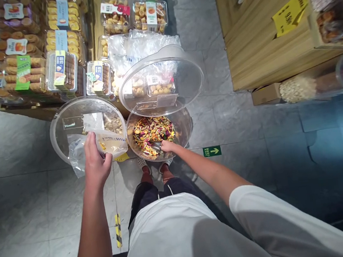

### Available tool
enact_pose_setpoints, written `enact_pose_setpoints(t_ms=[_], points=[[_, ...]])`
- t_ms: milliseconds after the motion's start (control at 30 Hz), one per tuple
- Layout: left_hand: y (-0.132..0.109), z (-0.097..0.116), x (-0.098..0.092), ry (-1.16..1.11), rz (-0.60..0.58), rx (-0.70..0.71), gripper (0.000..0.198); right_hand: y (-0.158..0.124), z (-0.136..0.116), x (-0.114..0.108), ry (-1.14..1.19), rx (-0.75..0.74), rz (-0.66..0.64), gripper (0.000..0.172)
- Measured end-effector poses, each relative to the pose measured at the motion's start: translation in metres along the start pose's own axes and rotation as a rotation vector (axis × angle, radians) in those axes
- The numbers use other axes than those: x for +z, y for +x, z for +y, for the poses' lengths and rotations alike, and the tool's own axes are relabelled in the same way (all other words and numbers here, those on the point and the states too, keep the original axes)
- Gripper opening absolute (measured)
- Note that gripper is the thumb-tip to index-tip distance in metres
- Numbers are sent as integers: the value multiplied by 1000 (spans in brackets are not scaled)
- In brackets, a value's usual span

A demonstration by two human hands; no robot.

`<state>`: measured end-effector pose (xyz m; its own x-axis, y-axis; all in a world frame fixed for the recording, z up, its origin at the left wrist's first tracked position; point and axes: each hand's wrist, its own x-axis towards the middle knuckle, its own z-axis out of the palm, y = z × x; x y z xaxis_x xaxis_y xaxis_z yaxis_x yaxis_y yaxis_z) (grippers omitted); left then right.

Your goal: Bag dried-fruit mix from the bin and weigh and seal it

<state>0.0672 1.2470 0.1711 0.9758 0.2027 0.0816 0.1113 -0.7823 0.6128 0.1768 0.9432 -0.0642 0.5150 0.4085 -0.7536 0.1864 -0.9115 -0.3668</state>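
White T-shirt (pixel 175 240) fabric fills the bottom of the view, with dark shorts (pixel 154 193) and a pair of feet in pale shoes (pixel 143 163) just beyond it. Grey floor tiles (pixel 24 205) spread out on both sides. To the far side stands a wooden display stand (pixel 260 38) with a yellow price tag (pixel 290 13) stuck to it. Ahead, packaged biscuits and pastries (pixel 32 49) sit in clear trays, crowded together in rows.

Two round clear bins stand side by side at the front of that display. The nearer one on the person's right is a clear bowl (pixel 186 127) holding colourful dried vegetable chips (pixel 152 134), and its clear lid (pixel 165 75) is tipped up and open. The other bin (pixel 62 133) holds a pale snack (pixel 113 125) under its clear cover.

The right hand (pixel 168 146) reaches into the clear bowl, fingers closed around a metal scoop (pixel 156 147) that is sunk in the dried vegetable chips. The left hand (pixel 97 161) is closed on the gathered top of a clear plastic bag (pixel 107 144), which hangs open beside the clear bowl, above the other bin. A small green exit sign (pixel 212 151) lies on the floor nearby.
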Motion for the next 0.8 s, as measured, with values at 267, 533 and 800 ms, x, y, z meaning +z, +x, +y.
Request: enact_pose_setpoints(t_ms=[267,533,800], points=[[1,2,5,19,-4,-8,95,10,-13,26,123,-4,58,30],[-2,2,9,50,-35,-26,92,36,-26,12,401,-113,27,20],[-4,-3,3,58,-44,-30,93,18,6,-7,919,-103,-359,13]])
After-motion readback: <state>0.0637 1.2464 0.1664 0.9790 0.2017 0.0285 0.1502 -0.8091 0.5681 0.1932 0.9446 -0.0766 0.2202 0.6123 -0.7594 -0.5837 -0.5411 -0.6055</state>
